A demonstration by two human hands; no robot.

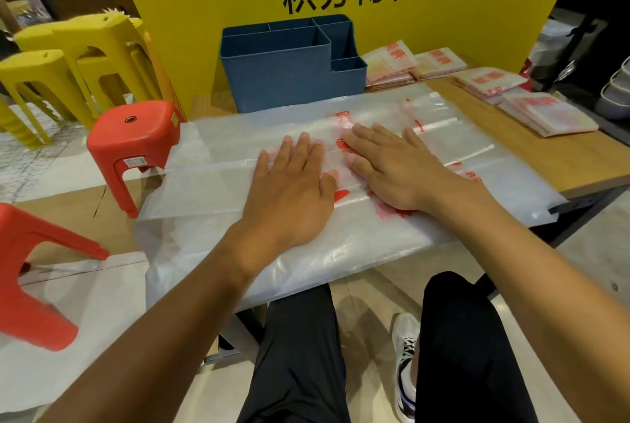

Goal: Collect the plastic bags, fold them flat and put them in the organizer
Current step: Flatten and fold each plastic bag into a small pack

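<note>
A large clear plastic bag [341,149] with red print lies spread across the bench [579,163], covering most of its top; its left end sticks out past the left edge and its near part droops over the front edge towards the person's knees. Both hands lie flat on it near the middle: the left hand [293,190] and the right hand [392,167] are just beside each other, fingers [381,136] straight and slightly spread, palms down, pressing the film and gripping nothing. The film looks thin, very light and limp, with creases already running along its length; it will likely slide on the smooth bench and trap air, so flat palms suit smoothing better than a pinch. For the next fold, a fair guess is that the overhanging left end or the drooping near edge gives the easiest hold, taken at the corners so the sheet stays square. The blue organizer [293,74] stands at the back left corner, its compartments showing nothing inside, touching or just behind the bag's far edge. Folded bags [545,112] sit in small stacks along the back right.
</note>
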